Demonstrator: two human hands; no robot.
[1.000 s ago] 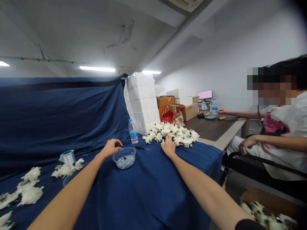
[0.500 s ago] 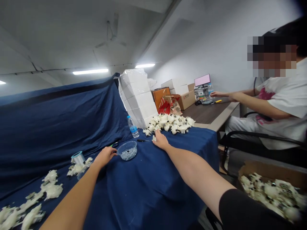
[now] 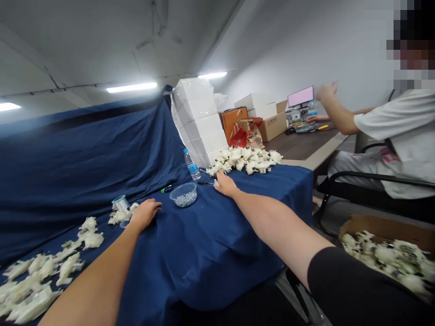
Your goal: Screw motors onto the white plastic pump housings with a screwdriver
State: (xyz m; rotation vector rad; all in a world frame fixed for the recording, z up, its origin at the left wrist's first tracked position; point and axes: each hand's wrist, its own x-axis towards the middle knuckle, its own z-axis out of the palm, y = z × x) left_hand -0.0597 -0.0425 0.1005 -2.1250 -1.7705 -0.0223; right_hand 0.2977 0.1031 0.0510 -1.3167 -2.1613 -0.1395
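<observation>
My left hand [image 3: 144, 214] lies on the blue cloth [image 3: 210, 244], its fingers loosely curled around nothing. It is nearest to a clear spool of line [image 3: 120, 203] and a clump of white plastic parts [image 3: 118, 218]. My right hand [image 3: 225, 184] rests at the cloth's far side, with a small white piece [image 3: 216, 183] at its fingertips. I cannot tell if that piece is held. Close by are a small dark-handled screwdriver [image 3: 205, 183] and a clear bowl of metal screws [image 3: 183, 195]. A heap of white plastic parts with black bits [image 3: 243, 160] lies beyond.
Several white parts [image 3: 44, 271] lie on the cloth at left. Beyond stand a water bottle [image 3: 192, 165] and plastic-wrapped white boxes [image 3: 199, 122]. A seated co-worker [image 3: 397, 140] raises a hand at the right, near a desk [image 3: 302, 144]. A cardboard box of white parts [image 3: 384, 253] sits on the floor.
My left hand has moved left, away from the bowl and towards the spool. My right hand has drawn back from the heap. My view has tilted, and the co-worker has raised a hand.
</observation>
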